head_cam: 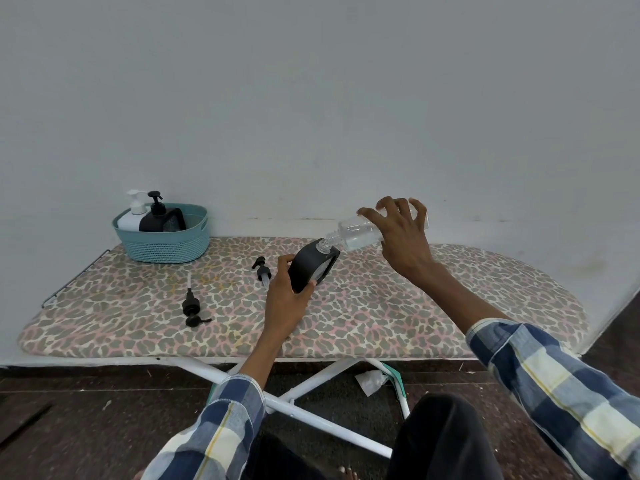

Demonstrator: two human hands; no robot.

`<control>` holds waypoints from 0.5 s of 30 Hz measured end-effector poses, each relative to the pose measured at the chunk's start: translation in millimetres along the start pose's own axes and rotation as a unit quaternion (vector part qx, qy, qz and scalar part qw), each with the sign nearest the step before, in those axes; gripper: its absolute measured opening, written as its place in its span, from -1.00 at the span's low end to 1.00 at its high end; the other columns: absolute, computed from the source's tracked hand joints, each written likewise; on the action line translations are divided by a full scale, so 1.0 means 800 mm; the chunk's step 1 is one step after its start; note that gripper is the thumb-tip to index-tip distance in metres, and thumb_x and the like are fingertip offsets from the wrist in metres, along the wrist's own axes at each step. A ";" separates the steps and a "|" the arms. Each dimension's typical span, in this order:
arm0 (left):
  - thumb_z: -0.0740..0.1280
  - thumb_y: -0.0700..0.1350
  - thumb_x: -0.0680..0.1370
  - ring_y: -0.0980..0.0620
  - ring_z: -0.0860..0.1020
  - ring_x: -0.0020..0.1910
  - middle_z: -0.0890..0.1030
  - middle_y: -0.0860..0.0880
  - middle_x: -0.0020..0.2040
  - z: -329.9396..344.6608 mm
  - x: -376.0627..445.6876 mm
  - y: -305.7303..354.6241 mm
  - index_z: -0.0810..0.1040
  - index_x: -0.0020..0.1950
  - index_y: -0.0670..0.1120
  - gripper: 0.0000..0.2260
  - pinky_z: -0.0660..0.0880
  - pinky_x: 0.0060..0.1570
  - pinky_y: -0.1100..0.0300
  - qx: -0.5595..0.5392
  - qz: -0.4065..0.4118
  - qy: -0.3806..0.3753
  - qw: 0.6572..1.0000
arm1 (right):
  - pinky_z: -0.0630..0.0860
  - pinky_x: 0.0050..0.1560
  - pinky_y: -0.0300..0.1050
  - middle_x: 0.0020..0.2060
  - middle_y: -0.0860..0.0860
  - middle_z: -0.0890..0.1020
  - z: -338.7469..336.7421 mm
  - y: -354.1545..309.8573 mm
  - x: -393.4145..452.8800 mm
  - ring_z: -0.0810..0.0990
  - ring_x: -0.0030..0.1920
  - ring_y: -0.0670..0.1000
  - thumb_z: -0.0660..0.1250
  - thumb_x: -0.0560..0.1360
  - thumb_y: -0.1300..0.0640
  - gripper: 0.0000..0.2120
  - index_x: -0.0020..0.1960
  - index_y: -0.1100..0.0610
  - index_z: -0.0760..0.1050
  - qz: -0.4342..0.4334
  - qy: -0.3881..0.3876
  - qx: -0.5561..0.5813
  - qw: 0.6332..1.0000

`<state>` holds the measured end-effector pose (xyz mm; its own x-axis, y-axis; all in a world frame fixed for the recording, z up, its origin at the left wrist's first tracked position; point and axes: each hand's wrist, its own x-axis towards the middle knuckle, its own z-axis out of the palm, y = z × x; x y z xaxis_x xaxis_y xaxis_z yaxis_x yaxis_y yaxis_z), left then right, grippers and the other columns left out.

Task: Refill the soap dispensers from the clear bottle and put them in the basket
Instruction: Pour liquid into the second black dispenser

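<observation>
My left hand [286, 296] grips a black soap dispenser [309, 267] that stands open-topped on the ironing board [415, 306]. My right hand [401, 233] holds the clear bottle [356, 233] tipped on its side, its neck touching the dispenser's mouth. Some clear liquid lies in the bottle. One black pump head [262, 270] lies just left of the dispenser, and another [191, 307] lies further left. A teal basket [162, 237] at the back left holds a white dispenser [133, 214] and a black dispenser [160, 216], both with pumps on.
The board has a leopard-print cover and stands against a pale wall on white crossed legs [304, 407]. A metal rest [74, 277] juts from its left end. A crumpled wrapper [370, 381] lies on the dark floor beneath.
</observation>
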<state>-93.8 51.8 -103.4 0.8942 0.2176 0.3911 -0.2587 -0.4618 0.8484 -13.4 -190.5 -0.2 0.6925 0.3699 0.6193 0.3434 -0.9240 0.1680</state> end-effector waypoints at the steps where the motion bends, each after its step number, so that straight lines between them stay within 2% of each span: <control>1: 0.48 -0.15 0.61 0.14 0.56 0.09 0.52 0.14 0.21 0.000 0.000 0.000 0.28 0.47 0.09 -0.46 0.53 -0.05 0.42 0.000 0.001 -0.001 1.000 | 0.06 0.49 0.21 0.27 0.01 0.48 0.000 0.000 0.000 0.46 0.33 0.13 0.47 0.21 0.49 -0.09 0.42 -0.15 0.44 -0.001 0.001 -0.002 1.000; 4: 0.48 -0.14 0.61 0.15 0.58 0.06 0.53 0.16 0.19 -0.001 0.000 0.000 0.27 0.43 0.15 -0.47 0.58 -0.02 0.29 -0.001 0.006 -0.002 1.000 | 0.07 0.49 0.21 0.27 0.01 0.48 0.000 0.000 0.000 0.46 0.33 0.13 0.47 0.20 0.50 -0.08 0.42 -0.15 0.44 -0.003 0.005 -0.003 1.000; 7: 0.48 -0.15 0.61 0.23 0.55 0.01 0.51 0.24 0.13 -0.001 0.000 0.002 0.27 0.43 0.14 -0.47 0.52 -0.07 0.40 0.000 0.004 -0.003 1.000 | 0.07 0.49 0.22 0.27 0.01 0.48 0.001 0.000 0.001 0.46 0.33 0.14 0.48 0.19 0.50 -0.08 0.42 -0.14 0.45 -0.004 0.009 -0.003 1.000; 11: 0.48 -0.15 0.61 0.23 0.54 0.02 0.51 0.19 0.17 -0.002 0.000 0.002 0.27 0.46 0.10 -0.47 0.48 -0.10 0.48 0.001 -0.001 -0.003 1.000 | 0.08 0.49 0.23 0.27 0.02 0.48 0.004 0.000 0.000 0.46 0.34 0.14 0.48 0.19 0.50 -0.08 0.42 -0.14 0.44 0.001 0.007 0.003 1.000; 15: 0.48 -0.15 0.61 0.37 0.53 -0.03 0.51 0.19 0.16 -0.002 -0.001 0.002 0.28 0.46 0.11 -0.47 0.49 -0.12 0.48 0.006 -0.003 -0.005 1.000 | 0.10 0.48 0.22 0.27 0.02 0.47 0.010 -0.001 -0.004 0.45 0.33 0.14 0.49 0.19 0.50 -0.07 0.43 -0.14 0.44 0.014 0.013 0.012 1.000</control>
<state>-95.3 52.1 -101.5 0.8994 0.2122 0.3821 -0.2484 -0.4709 0.8465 -11.0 -189.9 -8.6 0.6855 0.3417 0.6430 0.3403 -0.9310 0.1319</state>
